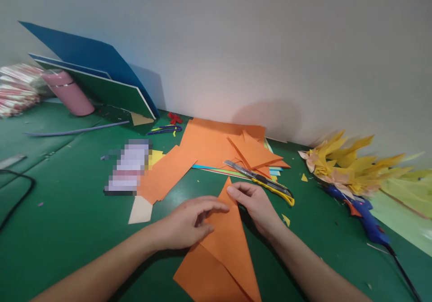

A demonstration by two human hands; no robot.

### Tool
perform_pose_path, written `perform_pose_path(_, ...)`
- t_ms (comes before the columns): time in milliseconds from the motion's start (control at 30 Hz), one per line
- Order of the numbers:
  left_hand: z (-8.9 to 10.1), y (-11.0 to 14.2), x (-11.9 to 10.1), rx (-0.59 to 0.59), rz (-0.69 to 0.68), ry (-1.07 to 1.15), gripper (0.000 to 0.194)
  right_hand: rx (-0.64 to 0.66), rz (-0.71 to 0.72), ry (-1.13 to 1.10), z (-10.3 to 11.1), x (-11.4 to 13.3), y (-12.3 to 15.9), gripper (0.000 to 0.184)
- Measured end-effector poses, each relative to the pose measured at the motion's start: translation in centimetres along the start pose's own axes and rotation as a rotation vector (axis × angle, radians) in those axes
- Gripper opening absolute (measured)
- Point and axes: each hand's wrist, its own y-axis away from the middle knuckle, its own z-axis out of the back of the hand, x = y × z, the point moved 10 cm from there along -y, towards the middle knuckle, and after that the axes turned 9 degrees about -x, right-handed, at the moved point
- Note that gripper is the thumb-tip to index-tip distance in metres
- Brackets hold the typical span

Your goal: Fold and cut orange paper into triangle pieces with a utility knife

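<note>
A folded orange paper triangle (226,248) lies on the green table (67,221) in front of me, its tip pointing away. My left hand (189,223) rests on its left side, fingers stretched along the fold. At the upper right edge, near the tip, my right hand (254,200) pinches the paper. Behind it lie a pile of orange sheets (209,144) and several folded orange triangles (254,153).
A yellow utility knife (263,182) lies just beyond my right hand. A blue glue gun (366,218) and yellow paper flowers (351,167) sit at the right. Blue and green boards (101,74) lean on the wall beside a pink bottle (69,92). A black cable (16,198) runs at the left.
</note>
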Motion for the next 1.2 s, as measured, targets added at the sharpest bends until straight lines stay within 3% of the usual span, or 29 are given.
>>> perform_pose_path(200, -0.2, 0.3, -0.5, 0.059, -0.043, -0.038, 0.055, 0.021, -0.007, -0.036, -0.1, 0.1, 0.1, 0.041)
perform_pose_path(800, -0.6, 0.8, -1.0, 0.197, -0.051, 0.029, 0.066, 0.043, 0.022, -0.013, -0.1, 0.1, 0.0, 0.035)
perform_pose_path(1200, -1.1, 0.9, -0.4, 0.247, -0.040, -0.056, 0.055, 0.012, 0.015, 0.035, -0.2, 0.6, 0.3, 0.045)
